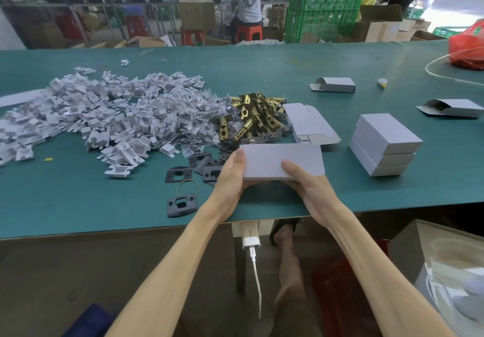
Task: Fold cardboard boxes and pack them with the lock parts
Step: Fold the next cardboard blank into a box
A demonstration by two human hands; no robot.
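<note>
Both hands are gripping a grey cardboard box (282,162) just above the near part of the green table (78,200). The left hand (231,174) is curling round the box's left end with its thumb lying on top, and the right hand (306,182) is curling round the near right side, thumb also pressing on the top face. The box is lying flat and closed on its upper side (its far right corner is rounded like a flap).

Just beyond the box a pile of flat box blanks (311,124) is lying, and right of that a stack of three closed boxes (385,145) is sitting. Two open-ended boxes (334,84) are resting further back on the right.

Brass latch bolts (251,116) are heaped behind the held box, next to small clear bags of screws (188,122) and a big spread of white plastic inserts (99,108). Dark strike plates (180,204) are lying near the left hand, one touching a rubber band (187,187).
</note>
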